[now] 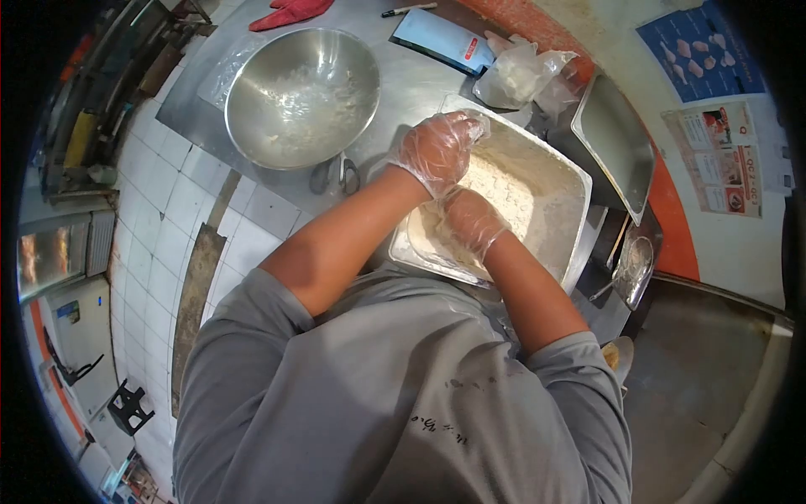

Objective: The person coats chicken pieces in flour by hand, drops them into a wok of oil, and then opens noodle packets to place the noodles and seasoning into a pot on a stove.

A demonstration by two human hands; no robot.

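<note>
Both my hands wear clear plastic gloves and are over a deep rectangular tub holding pale flour-like powder. My left hand is closed in a fist at the tub's left side, knuckles up, its grip hidden beneath. Just below it, my right hand reaches inside with fingers curled toward the near left wall, close under the left wrist. What the curled fingers hold, I cannot tell. Left of the tub stands a wide steel bowl with whitish residue inside. Scissors lie between bowl and tub, their handles showing.
Behind the tub are a blue packet and a crumpled plastic bag. An empty metal pan leans at the right, with a smaller tray nearer. A red cloth lies at the far left. Tiled floor borders the steel table.
</note>
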